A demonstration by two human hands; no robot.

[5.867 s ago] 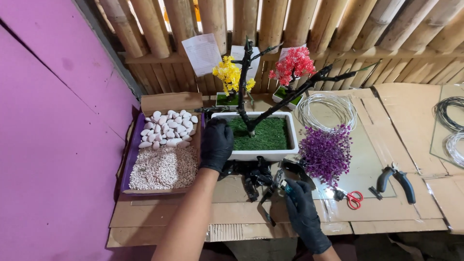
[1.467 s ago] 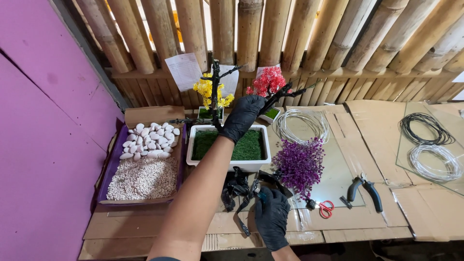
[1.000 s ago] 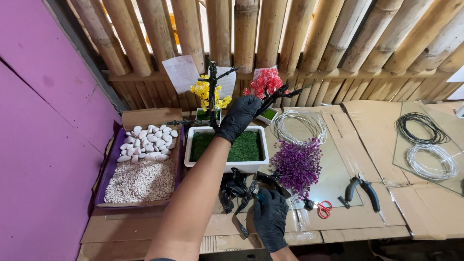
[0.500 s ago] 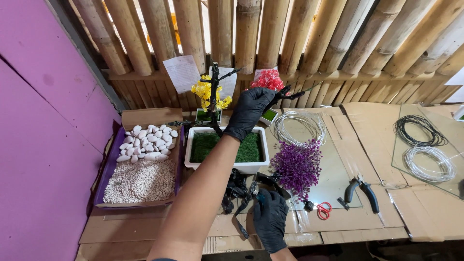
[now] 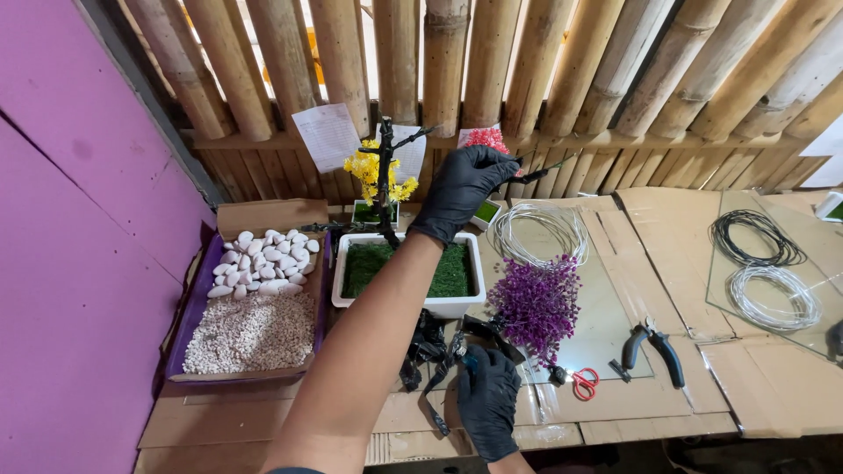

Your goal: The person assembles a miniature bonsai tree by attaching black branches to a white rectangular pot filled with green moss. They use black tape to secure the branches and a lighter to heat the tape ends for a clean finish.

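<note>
The fingers (image 5: pixel 492 167) of the left hand (image 5: pixel 461 189) pinch a thin dark branch (image 5: pixel 540 168) above the white planter (image 5: pixel 408 274). The right hand (image 5: pixel 487 399) curls round a small tool; I cannot tell which. One bare black trunk (image 5: pixel 385 175) stands planted, leaves not on. I count three wire coils, two stone piles, one purple bunch (image 5: pixel 537 303).

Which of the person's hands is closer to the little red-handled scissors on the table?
The right hand. It rests low on the table among dark pieces, just left of the scissors. The left hand is raised far back, pinching a dark branch above the white planter.
</note>
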